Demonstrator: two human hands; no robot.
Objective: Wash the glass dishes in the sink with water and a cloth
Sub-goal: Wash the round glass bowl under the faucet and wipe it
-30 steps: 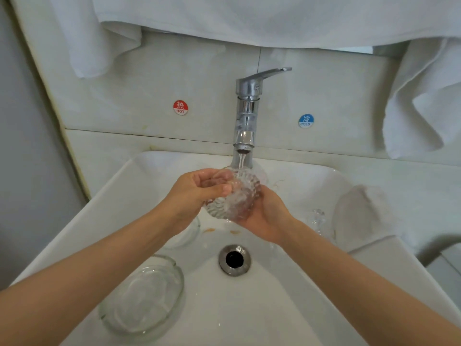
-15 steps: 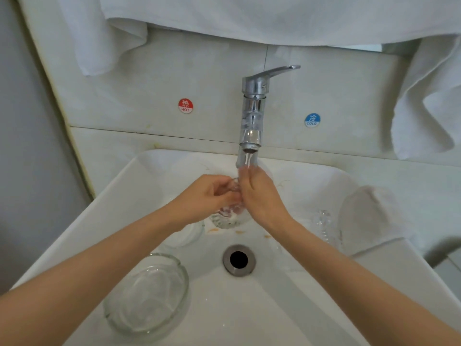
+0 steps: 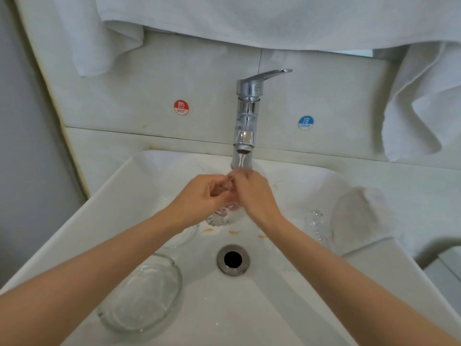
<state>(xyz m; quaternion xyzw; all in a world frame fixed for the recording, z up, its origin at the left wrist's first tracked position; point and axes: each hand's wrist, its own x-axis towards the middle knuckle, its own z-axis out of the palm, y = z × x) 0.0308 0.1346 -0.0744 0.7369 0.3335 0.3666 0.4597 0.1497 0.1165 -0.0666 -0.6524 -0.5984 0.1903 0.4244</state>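
at frame centre the grips of left hand (image 3: 199,197) and right hand (image 3: 255,196) clamp the glass dish (image 3: 220,217); best rotate it slowly under the stream (image 3: 240,160).

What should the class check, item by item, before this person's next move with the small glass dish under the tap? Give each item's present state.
1. Water reaches the dish: ok. The tap runs a stream onto the dish.
2. Firm grip: ok. The left hand and right hand both hold the dish.
3. Drain open: ok. No pooled water shows.
4. Cloth ready: ok. It lies on the right rim of the sink, with no hand on it.
5. Dish clean: cannot tell. The hands hide most of it.
6. Sink free of scraps: not ok. Orange bits lie near the drain.
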